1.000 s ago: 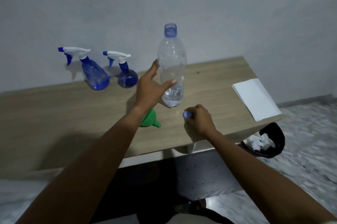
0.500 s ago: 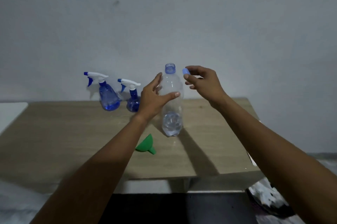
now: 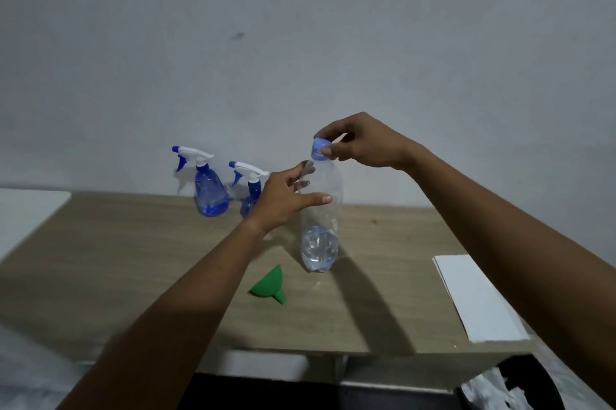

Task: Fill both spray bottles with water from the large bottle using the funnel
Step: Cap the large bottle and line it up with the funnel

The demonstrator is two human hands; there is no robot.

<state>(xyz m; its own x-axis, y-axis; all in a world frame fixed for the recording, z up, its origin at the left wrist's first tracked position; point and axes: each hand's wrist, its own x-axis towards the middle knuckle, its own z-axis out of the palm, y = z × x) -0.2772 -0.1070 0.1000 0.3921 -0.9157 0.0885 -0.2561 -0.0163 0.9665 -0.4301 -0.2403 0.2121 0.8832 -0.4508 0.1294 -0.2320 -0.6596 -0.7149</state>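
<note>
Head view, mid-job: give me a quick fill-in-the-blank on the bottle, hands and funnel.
The right hand pinches the blue ____ at the large bottle's mouth.
The green funnel lies on its ____ on the table.
The left hand holds the large bottle, which stands ____.
Missing: cap; side; upright.

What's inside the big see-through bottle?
A little water sits at the bottom of the big bottle; above it looks empty. The blue cap, pinched by the right hand, covers the mouth, so the neck's inside is hidden.
</note>
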